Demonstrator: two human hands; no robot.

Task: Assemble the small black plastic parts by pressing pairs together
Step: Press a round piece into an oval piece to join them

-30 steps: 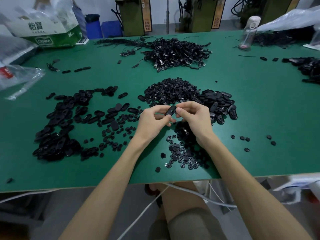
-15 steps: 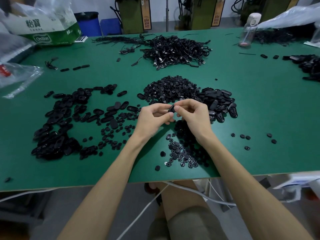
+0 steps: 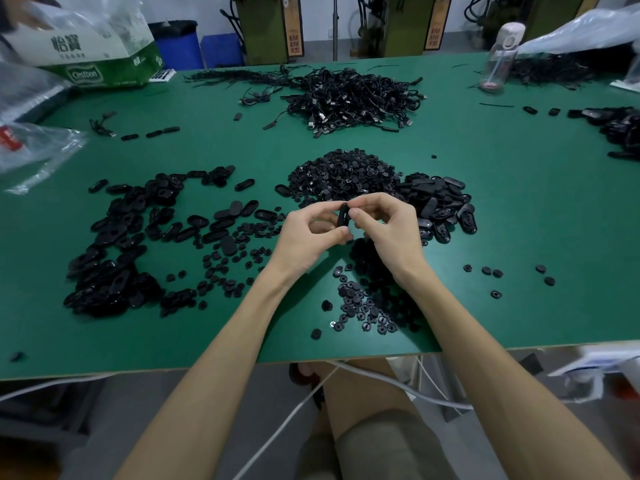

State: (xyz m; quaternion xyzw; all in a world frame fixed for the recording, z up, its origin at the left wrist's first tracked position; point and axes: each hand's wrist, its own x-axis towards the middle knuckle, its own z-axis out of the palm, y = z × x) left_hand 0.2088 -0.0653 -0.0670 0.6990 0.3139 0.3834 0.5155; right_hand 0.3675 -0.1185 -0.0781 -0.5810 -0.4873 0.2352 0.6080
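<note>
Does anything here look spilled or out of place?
Nothing looks damaged. One lone black piece lies by the table's front left edge, apart from the piles; a few round pieces sit scattered at the right.

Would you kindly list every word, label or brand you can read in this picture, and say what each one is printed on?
"怡寶": on the white face of the carton.
"Cestbon": on the green band of the carton.
Too small to read: the fine print under "怡寶".
Too blurred to read: the Chinese characters on the left sign and the right sign at the back.
Too blurred to read: the red label on the bag.
</note>
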